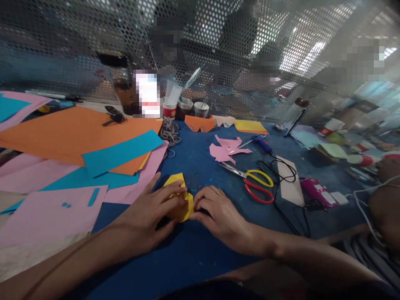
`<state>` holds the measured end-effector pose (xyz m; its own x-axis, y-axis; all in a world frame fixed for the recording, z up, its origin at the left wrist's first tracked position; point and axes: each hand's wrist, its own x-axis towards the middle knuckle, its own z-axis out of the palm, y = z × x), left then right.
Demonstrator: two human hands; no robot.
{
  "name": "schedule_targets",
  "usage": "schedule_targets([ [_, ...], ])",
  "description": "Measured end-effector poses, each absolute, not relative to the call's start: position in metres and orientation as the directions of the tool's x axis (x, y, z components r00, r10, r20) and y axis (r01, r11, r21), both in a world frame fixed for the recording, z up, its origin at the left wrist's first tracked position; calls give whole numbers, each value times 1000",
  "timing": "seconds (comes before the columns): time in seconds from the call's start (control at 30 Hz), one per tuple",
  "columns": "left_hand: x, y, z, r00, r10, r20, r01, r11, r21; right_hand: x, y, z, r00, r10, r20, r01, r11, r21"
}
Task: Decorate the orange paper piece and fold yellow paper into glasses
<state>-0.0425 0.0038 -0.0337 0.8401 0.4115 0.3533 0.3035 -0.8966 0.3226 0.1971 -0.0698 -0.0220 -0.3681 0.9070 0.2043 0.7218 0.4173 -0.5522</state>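
Observation:
A folded piece of yellow paper (178,180) lies on the blue tabletop in front of me. My left hand (153,208) reaches over it, its bent fingers pressing on the upper side and its thumb by the lower edge, holding the paper down. At the paper's right edge, my right hand (218,210) is curled with thumb and fingertips closed on the margin. Fingers cover part of the folds. To the right of the hands lie scissors (246,175) with one yellow and one red handle. Beyond them is a pink paper cutout (223,151) with several pointed arms.
Orange sheets (62,129), a blue strip (121,153) and pink sheets (56,212) spread across the left. A glue gun (262,143) trails its black cord toward a magenta power strip (318,192). Grey string (170,132) and cups (201,109) stand at the back; another person's arm (386,208) is at right.

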Motion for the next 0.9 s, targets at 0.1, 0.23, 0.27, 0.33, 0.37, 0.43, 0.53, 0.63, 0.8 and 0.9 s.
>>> schedule_targets([
  [0.1,-43,4,-34,840,414,351,304,-895,327,196,-67,-21,-339,926,169,734,372,-568],
  [0.23,-44,4,-35,832,418,364,306,-895,326,195,-66,-22,-304,937,172,741,347,-576],
  [0.27,-44,4,-35,830,422,364,309,-892,329,195,-65,-23,-296,940,171,743,339,-577],
  [0.33,-44,4,-35,828,431,360,313,-887,340,195,-65,-23,-277,948,158,747,315,-586],
  [0.37,-43,5,-35,827,435,356,315,-883,347,194,-64,-23,-268,952,147,745,301,-595],
  [0.43,-43,5,-34,829,437,350,314,-881,354,193,-62,-22,-249,961,124,736,271,-621],
  [0.53,-44,5,-34,830,428,357,308,-886,346,192,-60,-20,-220,971,94,721,227,-655],
  [0.63,-45,6,-34,824,427,372,302,-887,348,191,-58,-19,-212,974,79,720,210,-662],
  [0.8,-46,6,-34,843,420,338,305,-888,344,191,-58,-17,-220,973,66,719,208,-663],
  [0.9,-45,6,-33,842,428,329,313,-883,349,191,-58,-16,-208,977,47,712,184,-677],
])
